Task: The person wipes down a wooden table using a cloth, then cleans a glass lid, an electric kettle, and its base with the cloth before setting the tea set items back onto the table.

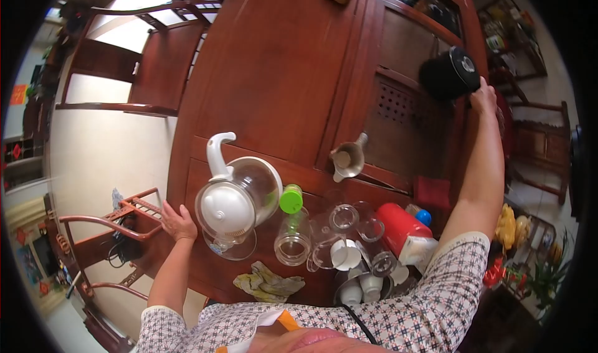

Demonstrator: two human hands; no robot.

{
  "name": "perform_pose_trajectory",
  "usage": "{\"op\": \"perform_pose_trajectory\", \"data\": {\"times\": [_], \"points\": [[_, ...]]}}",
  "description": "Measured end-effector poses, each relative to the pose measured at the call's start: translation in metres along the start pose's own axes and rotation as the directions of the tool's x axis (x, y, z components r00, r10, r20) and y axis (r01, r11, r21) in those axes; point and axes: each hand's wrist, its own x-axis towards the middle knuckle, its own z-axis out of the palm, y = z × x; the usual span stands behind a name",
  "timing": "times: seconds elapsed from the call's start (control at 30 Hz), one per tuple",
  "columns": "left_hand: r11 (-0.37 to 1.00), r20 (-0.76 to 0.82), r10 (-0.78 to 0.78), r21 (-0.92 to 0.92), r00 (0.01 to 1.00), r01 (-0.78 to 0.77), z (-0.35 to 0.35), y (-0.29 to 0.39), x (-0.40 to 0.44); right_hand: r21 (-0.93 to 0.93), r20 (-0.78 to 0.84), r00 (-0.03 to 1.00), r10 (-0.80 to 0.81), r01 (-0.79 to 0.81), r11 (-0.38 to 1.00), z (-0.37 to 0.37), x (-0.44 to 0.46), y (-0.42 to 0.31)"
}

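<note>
At the far right, over the tea-tray part of the table, my right hand (484,99) is closed round the handle side of a black kettle (450,76). My left hand (179,223) holds nothing, its fingers apart at the table's left edge. Close to it stands a glass pot with a white lid and handle (228,210). Beside that pot are a small green-capped container (291,199) and a clear glass jar (293,248). A small spouted strainer cup (347,160) sits near the middle of the wooden table (268,73).
Several clear glasses (344,217) and white cups (371,286) crowd the near edge, by a red canister (398,228) and a blue round object (423,216). A crumpled yellowish cloth (268,283) lies in front of me. Wooden chairs (165,66) flank the table.
</note>
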Motion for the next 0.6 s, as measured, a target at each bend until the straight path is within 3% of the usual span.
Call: {"op": "perform_pose_trajectory", "data": {"times": [0.1,0.23,0.27,0.3,0.37,0.43,0.53,0.6], "points": [[1.000,-0.018,0.022,-0.020,1.000,-0.023,0.004,-0.004,0.000,0.023,0.138,0.990,-0.025,0.022,0.999,-0.027,-0.018,-0.011],[1.000,-0.007,0.020,-0.019,1.000,-0.021,0.000,-0.002,0.000,0.198,0.266,0.959,-0.095,0.042,0.979,-0.012,-0.023,-0.002],[0.999,-0.015,0.027,-0.031,1.000,-0.027,0.001,-0.001,0.002,0.467,0.444,0.879,-0.176,-0.059,0.882,-0.019,-0.040,-0.007],[0.999,-0.018,0.032,-0.033,0.999,-0.032,0.002,-0.002,0.000,0.243,0.496,0.863,-0.095,-0.033,0.969,-0.031,-0.045,-0.021],[0.999,-0.013,0.028,-0.030,1.000,-0.029,0.000,-0.002,-0.001,0.493,0.594,0.803,0.044,-0.406,0.769,-0.037,-0.071,-0.033],[1.000,0.002,0.009,-0.020,1.000,-0.009,-0.005,0.003,-0.001,0.559,0.481,0.865,0.143,-0.429,0.710,-0.048,-0.096,-0.054],[1.000,-0.013,0.017,-0.019,1.000,-0.017,-0.004,0.002,-0.001,0.612,0.518,0.834,0.190,-0.516,0.599,-0.067,-0.117,-0.070],[1.000,0.016,-0.013,-0.022,1.000,0.013,-0.009,0.005,-0.002,0.645,0.476,0.859,0.187,-0.485,0.590,-0.083,-0.131,-0.074]]}}
